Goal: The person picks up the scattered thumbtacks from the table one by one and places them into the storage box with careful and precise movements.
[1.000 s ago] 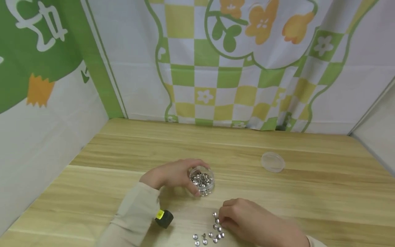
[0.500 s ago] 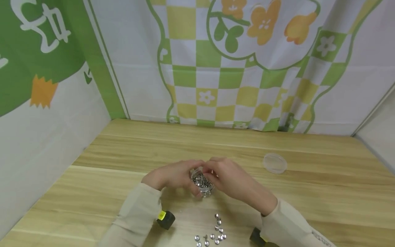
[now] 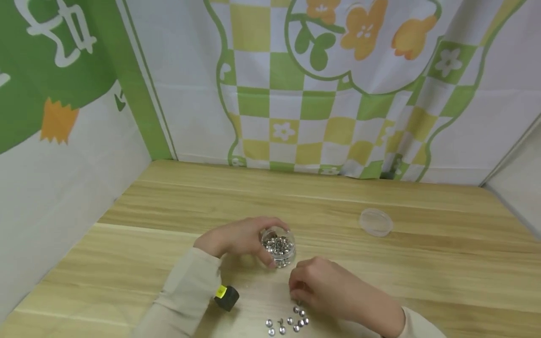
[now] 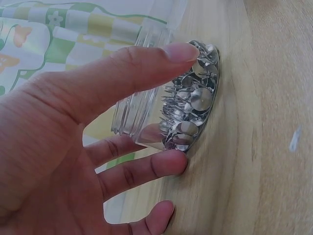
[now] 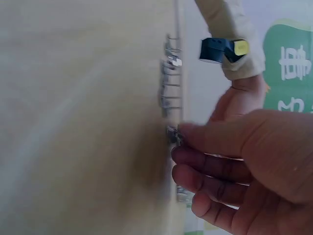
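My left hand (image 3: 242,240) holds a small clear jar (image 3: 287,259) steady, thumb on the near side and fingers curled round the far side. Silver thumbtacks (image 4: 200,99) fill its lower part, as the left wrist view shows. In front of the jar, my right hand (image 3: 327,286) is low over the table, pinching a thumbtack (image 5: 172,134) between thumb and fingertips at the tabletop. Several loose thumbtacks (image 3: 296,328) lie near the front edge of the head view, most with heads down and points up. The right hand partly hides the upper end of this group.
A clear round lid (image 3: 375,222) lies on the wooden table (image 3: 444,263) at the back right. A black wrist camera (image 3: 227,299) sits under the left sleeve. A patterned curtain (image 3: 283,105) closes off the back, and a white and green cloth the left side.
Half a second ago my right hand was at the jar's mouth. It has come back toward me, down to the loose thumbtacks. The left hand has stayed round the jar.
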{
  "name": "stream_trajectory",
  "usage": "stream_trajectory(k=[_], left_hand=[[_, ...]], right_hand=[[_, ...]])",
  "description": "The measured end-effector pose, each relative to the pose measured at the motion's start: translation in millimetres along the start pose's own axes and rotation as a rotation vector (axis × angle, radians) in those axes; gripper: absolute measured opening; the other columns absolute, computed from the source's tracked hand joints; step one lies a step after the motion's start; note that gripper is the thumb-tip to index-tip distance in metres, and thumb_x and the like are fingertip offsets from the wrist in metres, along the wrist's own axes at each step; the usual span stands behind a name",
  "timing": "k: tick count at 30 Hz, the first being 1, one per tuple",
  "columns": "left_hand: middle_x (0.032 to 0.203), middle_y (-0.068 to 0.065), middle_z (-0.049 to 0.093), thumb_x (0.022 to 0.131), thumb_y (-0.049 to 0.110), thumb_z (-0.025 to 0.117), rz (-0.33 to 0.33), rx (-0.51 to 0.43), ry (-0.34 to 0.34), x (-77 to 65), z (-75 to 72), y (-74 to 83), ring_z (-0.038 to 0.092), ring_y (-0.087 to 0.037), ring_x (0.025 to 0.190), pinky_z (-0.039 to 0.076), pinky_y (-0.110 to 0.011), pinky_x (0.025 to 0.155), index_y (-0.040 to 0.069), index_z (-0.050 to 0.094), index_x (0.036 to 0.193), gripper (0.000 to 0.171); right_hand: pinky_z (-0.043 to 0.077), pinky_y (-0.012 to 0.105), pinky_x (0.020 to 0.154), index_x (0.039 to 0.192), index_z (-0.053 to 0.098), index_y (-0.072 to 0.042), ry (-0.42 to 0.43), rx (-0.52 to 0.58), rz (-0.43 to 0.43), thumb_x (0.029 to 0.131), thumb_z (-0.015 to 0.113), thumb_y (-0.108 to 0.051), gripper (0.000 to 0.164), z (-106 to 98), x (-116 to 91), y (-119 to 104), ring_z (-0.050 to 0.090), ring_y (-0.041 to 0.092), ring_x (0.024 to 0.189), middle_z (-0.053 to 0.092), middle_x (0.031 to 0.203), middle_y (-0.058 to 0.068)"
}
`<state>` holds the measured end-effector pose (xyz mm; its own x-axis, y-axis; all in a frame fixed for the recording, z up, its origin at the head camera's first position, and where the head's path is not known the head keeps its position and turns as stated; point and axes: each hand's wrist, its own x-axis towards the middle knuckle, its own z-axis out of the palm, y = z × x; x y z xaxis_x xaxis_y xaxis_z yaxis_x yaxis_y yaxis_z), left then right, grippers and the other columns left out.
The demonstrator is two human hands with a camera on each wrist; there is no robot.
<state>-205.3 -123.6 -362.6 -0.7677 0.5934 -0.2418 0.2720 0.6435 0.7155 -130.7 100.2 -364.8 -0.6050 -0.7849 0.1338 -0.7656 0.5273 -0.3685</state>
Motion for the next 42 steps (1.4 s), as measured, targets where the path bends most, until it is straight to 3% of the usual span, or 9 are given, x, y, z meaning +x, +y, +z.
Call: stream_trajectory(k=[6,13,18,21,25,31,33,42], left_hand=[[0.139,0.004,0.054,0.062,0.025,0.09,-0.005,-0.009,0.008,-1.9,0.2,0.5,0.048,-0.021,0.128,0.034,-0.052,0.111,0.035,0.054,0.13,0.078],[0.133,0.007,0.056,0.063,0.028,0.089,0.001,-0.001,-0.012,-0.5,-0.7,-0.2,0.052,-0.017,0.119,0.039,-0.048,0.105,0.039,0.054,0.129,0.076],[0.134,0.01,0.056,0.062,0.03,0.089,0.004,0.004,-0.016,2.3,0.7,-0.1,0.05,-0.017,0.125,0.037,-0.049,0.109,0.039,0.054,0.127,0.075],[0.137,0.009,0.055,0.062,0.03,0.089,0.0,0.012,-0.01,2.9,0.7,0.7,0.049,-0.018,0.128,0.036,-0.05,0.111,0.04,0.053,0.129,0.077],[0.137,0.007,0.055,0.061,0.029,0.09,-0.009,0.007,-0.007,2.4,0.2,1.8,0.049,-0.019,0.127,0.036,-0.05,0.109,0.041,0.053,0.129,0.078],[0.136,0.004,0.055,0.062,0.025,0.089,0.003,0.003,-0.002,1.6,-0.7,3.2,0.05,-0.021,0.126,0.036,-0.051,0.109,0.035,0.053,0.132,0.08],[0.136,0.004,0.056,0.062,0.025,0.089,-0.001,0.005,0.0,1.0,-1.2,2.8,0.05,-0.02,0.124,0.037,-0.05,0.109,0.034,0.053,0.133,0.079],[0.134,0.005,0.056,0.062,0.027,0.089,-0.006,-0.013,-0.005,0.2,0.1,-0.2,0.051,-0.019,0.121,0.037,-0.05,0.108,0.035,0.053,0.132,0.079]], right_hand=[[0.047,0.009,0.064,0.078,0.07,-0.015,-0.019,-0.016,0.029,0.086,0.07,-0.01,0.009,2.3,1.2,-1.7,0.05,-0.007,0.066,0.066,0.073,-0.012],[0.052,0.013,0.066,0.087,0.072,-0.005,0.215,0.015,0.008,0.087,0.067,-0.002,0.005,-19.5,30.2,4.9,0.061,0.003,0.072,0.07,0.08,0.0],[0.054,0.015,0.069,0.091,0.072,0.0,0.243,0.001,0.051,0.086,0.066,0.001,0.008,-20.5,48.8,15.8,0.066,0.011,0.073,0.071,0.083,0.007],[0.053,0.015,0.066,0.091,0.072,-0.002,0.233,0.0,0.076,0.086,0.068,-0.003,0.007,-19.9,47.0,16.7,0.063,0.008,0.071,0.07,0.081,0.004],[0.051,0.014,0.064,0.087,0.072,-0.007,0.179,0.002,0.077,0.085,0.07,-0.006,0.003,-20.3,29.5,11.4,0.059,0.002,0.07,0.069,0.08,-0.001],[0.05,0.014,0.07,0.087,0.071,-0.016,-0.107,0.077,0.048,0.084,0.071,-0.008,0.008,-20.8,-5.4,3.2,0.056,-0.005,0.076,0.069,0.083,-0.011],[0.05,0.014,0.071,0.087,0.071,-0.017,-0.162,0.098,0.047,0.083,0.072,-0.007,0.011,-18.3,-9.6,3.6,0.055,-0.006,0.077,0.067,0.084,-0.013],[0.049,0.011,0.069,0.08,0.072,-0.013,-0.119,0.05,-0.005,0.08,0.071,0.0,0.013,-12.3,-5.0,7.1,0.055,-0.005,0.073,0.067,0.077,-0.009]])
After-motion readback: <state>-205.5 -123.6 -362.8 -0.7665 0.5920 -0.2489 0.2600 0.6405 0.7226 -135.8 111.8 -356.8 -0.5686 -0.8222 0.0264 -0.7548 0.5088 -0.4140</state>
